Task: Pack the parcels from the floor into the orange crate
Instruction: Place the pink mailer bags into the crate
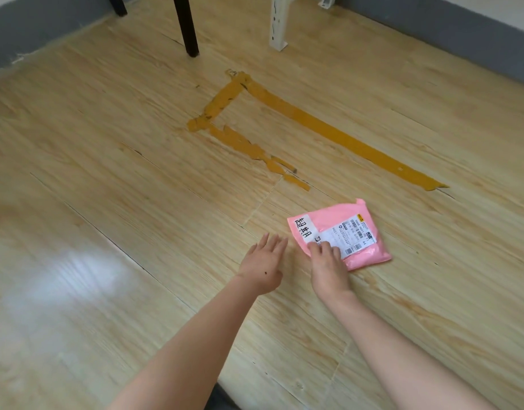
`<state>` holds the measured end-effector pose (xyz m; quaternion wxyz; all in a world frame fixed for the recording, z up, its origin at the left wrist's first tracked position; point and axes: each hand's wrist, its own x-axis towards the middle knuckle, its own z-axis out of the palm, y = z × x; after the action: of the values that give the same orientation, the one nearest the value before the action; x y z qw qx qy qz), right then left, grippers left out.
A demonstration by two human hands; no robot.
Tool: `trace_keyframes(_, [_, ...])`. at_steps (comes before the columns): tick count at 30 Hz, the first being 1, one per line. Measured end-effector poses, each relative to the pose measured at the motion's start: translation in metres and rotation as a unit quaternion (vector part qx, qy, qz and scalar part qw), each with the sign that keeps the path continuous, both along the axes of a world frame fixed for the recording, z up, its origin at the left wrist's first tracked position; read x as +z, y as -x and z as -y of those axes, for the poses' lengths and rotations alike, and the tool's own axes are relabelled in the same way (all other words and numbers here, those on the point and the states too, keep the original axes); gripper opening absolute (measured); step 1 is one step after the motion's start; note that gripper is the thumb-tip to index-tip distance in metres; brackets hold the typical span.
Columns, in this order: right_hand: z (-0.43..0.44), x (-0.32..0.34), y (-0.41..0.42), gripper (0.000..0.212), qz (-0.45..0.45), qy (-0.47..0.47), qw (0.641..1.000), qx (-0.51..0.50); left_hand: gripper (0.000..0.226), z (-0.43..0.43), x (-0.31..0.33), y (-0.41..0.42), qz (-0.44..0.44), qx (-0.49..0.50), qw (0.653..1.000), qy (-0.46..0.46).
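Observation:
A flat pink parcel [343, 229] with white shipping labels lies on the wooden floor at the right of centre. My right hand [327, 264] rests on its near left corner, fingers curled onto the label and edge; whether it grips the parcel I cannot tell. My left hand [263, 261] hovers just left of the parcel with fingers spread, holding nothing and not touching it. The orange crate is not in view.
Worn yellow tape [322, 125] marks a partial rectangle on the floor beyond the parcel. A black furniture leg [188, 28] and a white metal post [278, 25] stand at the back. Grey skirting [432, 28] runs along the walls.

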<state>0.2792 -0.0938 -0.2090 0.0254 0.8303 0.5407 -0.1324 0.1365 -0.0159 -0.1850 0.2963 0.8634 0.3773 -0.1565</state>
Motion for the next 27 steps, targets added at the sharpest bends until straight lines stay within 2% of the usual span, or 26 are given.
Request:
trace_keyframes(2, [-0.002,0.004,-0.002,0.045,-0.023,-0.039,0.999,0.006,0.066,-0.006,0.005,0.003,0.078,0.104,0.991,0.033])
trace_keyframes(3, [-0.004,0.005,-0.003,0.042,-0.038,-0.068,0.997,0.006,0.06,-0.009,0.007,0.004,0.133,0.183,0.972,0.064])
trace_keyframes(4, [-0.004,0.005,-0.002,0.038,-0.055,-0.1,0.993,0.011,0.054,-0.014,0.01,0.004,0.186,0.277,0.937,0.108])
trace_keyframes(5, [-0.006,0.006,0.0,0.036,-0.069,-0.136,0.988,0.019,0.049,-0.019,0.014,0.004,0.236,0.378,0.88,0.162])
trace_keyframes(7, [-0.01,0.012,0.008,0.031,-0.103,-0.204,0.972,0.043,0.047,-0.032,0.023,0.008,0.304,0.538,0.736,0.278])
trace_keyframes(8, [-0.012,0.017,0.014,0.03,-0.122,-0.233,0.963,0.058,0.049,-0.037,0.027,0.013,0.321,0.574,0.679,0.326])
trace_keyframes(9, [-0.016,0.023,0.022,0.029,-0.138,-0.257,0.954,0.074,0.05,-0.042,0.031,0.02,0.338,0.584,0.647,0.356])
trace_keyframes(13, [-0.036,0.046,0.056,0.034,-0.171,-0.317,0.919,0.16,0.042,-0.066,0.052,0.06,0.401,0.606,0.585,0.36])
trace_keyframes(14, [-0.043,0.051,0.064,0.035,-0.176,-0.326,0.91,0.185,0.044,-0.073,0.059,0.072,0.404,0.615,0.576,0.355])
trace_keyframes(17, [-0.061,0.065,0.091,0.031,-0.182,-0.339,0.886,0.258,0.077,-0.091,0.075,0.112,0.372,0.656,0.576,0.315])
trace_keyframes(19, [-0.073,0.073,0.109,0.019,-0.173,-0.344,0.872,0.304,0.068,-0.101,0.086,0.14,0.343,0.676,0.597,0.261])
trace_keyframes(22, [-0.093,0.082,0.139,0.016,-0.183,-0.34,0.856,0.343,0.039,-0.108,0.11,0.184,0.306,0.67,0.648,0.194])
trace_keyframes(25, [-0.109,0.096,0.175,0.023,-0.196,-0.339,0.841,0.372,0.02,-0.106,0.146,0.232,0.295,0.654,0.687,0.119])
trace_keyframes(27, [-0.116,0.108,0.2,0.032,-0.207,-0.33,0.834,0.39,0.015,-0.1,0.173,0.265,0.299,0.649,0.695,0.077])
